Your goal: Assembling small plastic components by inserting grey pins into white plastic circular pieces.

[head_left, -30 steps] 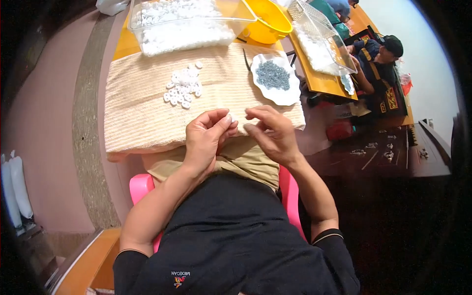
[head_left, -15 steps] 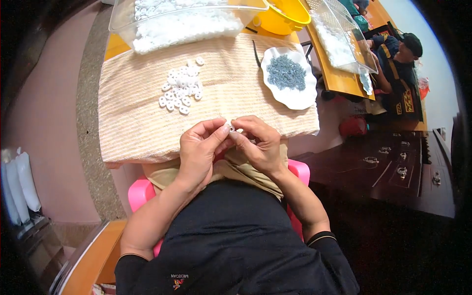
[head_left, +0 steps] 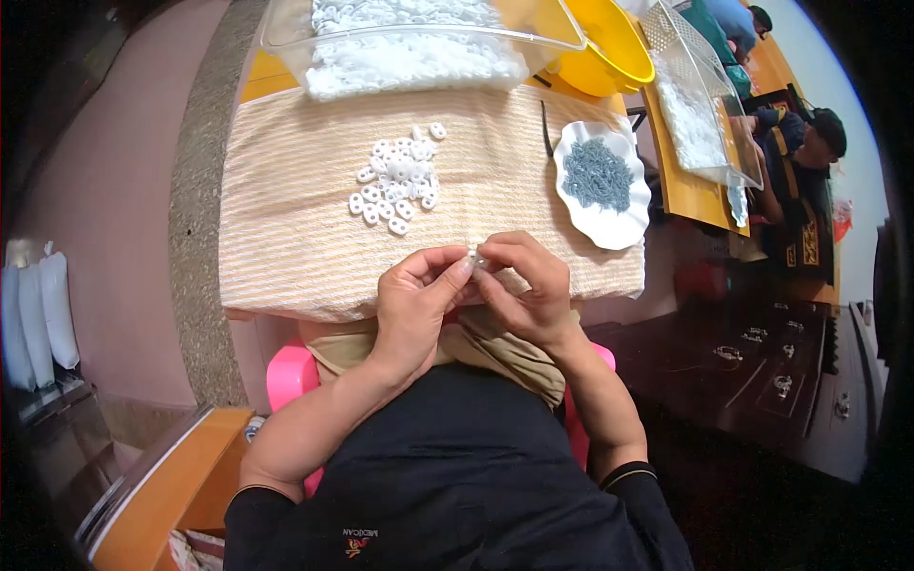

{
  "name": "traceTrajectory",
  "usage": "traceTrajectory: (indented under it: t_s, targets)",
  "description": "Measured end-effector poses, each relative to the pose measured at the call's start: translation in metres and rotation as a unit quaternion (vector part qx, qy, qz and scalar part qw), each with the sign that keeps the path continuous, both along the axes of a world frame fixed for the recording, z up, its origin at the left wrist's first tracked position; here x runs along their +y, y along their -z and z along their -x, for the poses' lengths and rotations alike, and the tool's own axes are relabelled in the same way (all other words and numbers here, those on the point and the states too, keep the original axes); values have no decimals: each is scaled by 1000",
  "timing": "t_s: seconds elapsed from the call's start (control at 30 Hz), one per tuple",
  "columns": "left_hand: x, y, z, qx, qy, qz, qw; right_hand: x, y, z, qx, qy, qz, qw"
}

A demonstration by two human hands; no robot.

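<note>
Just past the near edge of the table, my left hand [head_left: 411,309] and my right hand [head_left: 533,290] meet, fingertips pinched together. Between them is a small white plastic piece [head_left: 477,259], mostly covered by thumbs and forefingers. Beyond my hands, on a striped cloth [head_left: 305,219], lies a loose pile of white oval two-holed plastic pieces [head_left: 400,179]. To the right stands a white wavy-rimmed plate [head_left: 610,233] heaped with tiny grey-blue pieces [head_left: 598,175], too small to make out singly.
A clear tub [head_left: 557,38] full of white pieces stands at the back, with a yellow basin [head_left: 630,62] beside it. A thin black strip [head_left: 546,128] lies left of the plate. At the far right, a person [head_left: 809,152] sits by another clear bin [head_left: 738,143] on a second table.
The whole view has shifted, so the table and hands sit farther right in it. Both hands stay pinched together on the small piece, with only slight finger movement.
</note>
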State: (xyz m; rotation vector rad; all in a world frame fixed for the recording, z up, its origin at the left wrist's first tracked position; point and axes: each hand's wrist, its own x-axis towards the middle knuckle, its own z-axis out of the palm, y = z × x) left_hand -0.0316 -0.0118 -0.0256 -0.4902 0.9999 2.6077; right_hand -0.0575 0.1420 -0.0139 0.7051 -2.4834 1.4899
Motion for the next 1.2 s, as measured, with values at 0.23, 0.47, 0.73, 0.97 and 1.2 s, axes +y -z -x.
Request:
traceTrajectory:
  t_s: [0.23, 0.47, 0.73, 0.97, 1.2]
  targets:
    - [0, -1, 0, 25, -15, 38, 999, 8, 2, 41, -133, 9, -16, 991]
    - [-1, 1, -2, 45, -32, 50, 997, -13, -5, 77, 0, -36, -152, 988]
    - [-3, 0, 0, 31, -59, 62, 996, -40, -8, 84, 26, -66, -275, 959]
    - [-3, -1, 2, 31, -66, 61, 995, -44, -10, 87, 30, -83, -346, 934]
    - [-4, 0, 2, 15, -59, 64, 996, -38, 1, 85, 47, -69, -280, 956]
